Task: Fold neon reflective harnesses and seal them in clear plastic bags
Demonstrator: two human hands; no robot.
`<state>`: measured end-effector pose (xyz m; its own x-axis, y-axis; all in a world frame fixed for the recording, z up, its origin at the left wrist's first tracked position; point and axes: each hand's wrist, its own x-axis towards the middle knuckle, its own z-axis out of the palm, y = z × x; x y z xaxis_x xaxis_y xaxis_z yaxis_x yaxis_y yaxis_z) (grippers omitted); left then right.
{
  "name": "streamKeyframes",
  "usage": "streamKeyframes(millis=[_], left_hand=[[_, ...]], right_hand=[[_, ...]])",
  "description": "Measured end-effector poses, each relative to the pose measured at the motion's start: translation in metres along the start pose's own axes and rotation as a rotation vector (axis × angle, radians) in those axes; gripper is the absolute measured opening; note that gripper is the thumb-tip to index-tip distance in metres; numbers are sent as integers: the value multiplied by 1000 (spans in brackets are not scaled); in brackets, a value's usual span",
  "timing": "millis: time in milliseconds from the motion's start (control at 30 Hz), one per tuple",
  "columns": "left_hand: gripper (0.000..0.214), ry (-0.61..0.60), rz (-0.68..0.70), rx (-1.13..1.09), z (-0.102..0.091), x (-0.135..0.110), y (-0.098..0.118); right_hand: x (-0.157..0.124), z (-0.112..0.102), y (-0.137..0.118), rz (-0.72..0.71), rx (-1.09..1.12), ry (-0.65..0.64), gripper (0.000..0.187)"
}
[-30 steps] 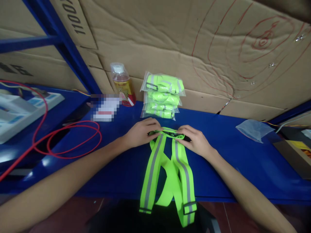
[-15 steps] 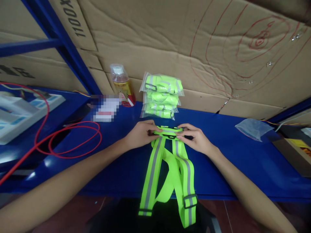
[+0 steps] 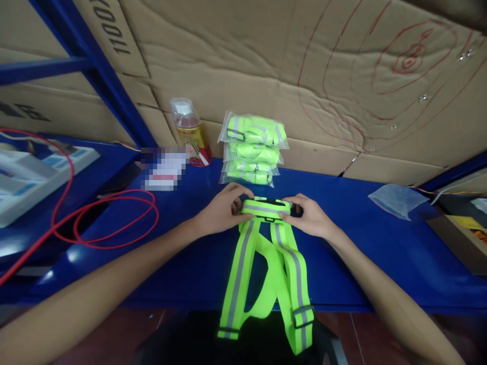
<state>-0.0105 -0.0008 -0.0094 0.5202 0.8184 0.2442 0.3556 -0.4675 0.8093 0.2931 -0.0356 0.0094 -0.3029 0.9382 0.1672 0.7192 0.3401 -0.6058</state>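
A neon-yellow reflective harness (image 3: 239, 268) with grey stripes lies across the blue table, its straps hanging over the front edge. Its far end is folded into a flat bundle with black buckles showing. My left hand (image 3: 224, 209) grips the left end of this bundle between thumb and fingers. At the right end, my right hand (image 3: 310, 217) pinches it the same way. A black slider buckle (image 3: 303, 316) sits low on the right strap. Just beyond my hands stands a stack of bagged reflective harnesses (image 3: 254, 149) in clear zip bags.
Left of the stack are a bottle (image 3: 192, 137) of reddish liquid and a blurred paper (image 3: 165, 170). A red cable (image 3: 114, 192) coils at the left near a white device (image 3: 49, 172). An empty clear bag (image 3: 397, 200) and a cardboard box (image 3: 460, 241) lie at right.
The folded bundle has tilted so more of its striped face shows. My fingers have shifted around its ends, the right hand slightly lower. The right strap's hanging end has swung a little right.
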Motion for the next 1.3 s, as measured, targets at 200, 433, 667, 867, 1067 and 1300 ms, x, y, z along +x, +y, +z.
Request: streamKeyframes(millis=[200,433,667,867,1067,1300], left_hand=[[51,-9,6,145,5,-1,2],[42,127,193,223,11,-2,7],[43,149,319,320,9,-2,3],[30,101,319,276,7,0,-9],[31,-25,410,260,-8,3,-6],[17,31,334,203,-12,5,-2]], right_hand=[[-4,1,-2,16,133,-12,36],[-7,7,1,-125,108,92,28],[-4,8,5,-376,-85,158,14],[-6,-5,-2,-485,-99,70,21],[-4,1,3,-272,30,79,29],[-4,6,-2,-182,-49,30,41]])
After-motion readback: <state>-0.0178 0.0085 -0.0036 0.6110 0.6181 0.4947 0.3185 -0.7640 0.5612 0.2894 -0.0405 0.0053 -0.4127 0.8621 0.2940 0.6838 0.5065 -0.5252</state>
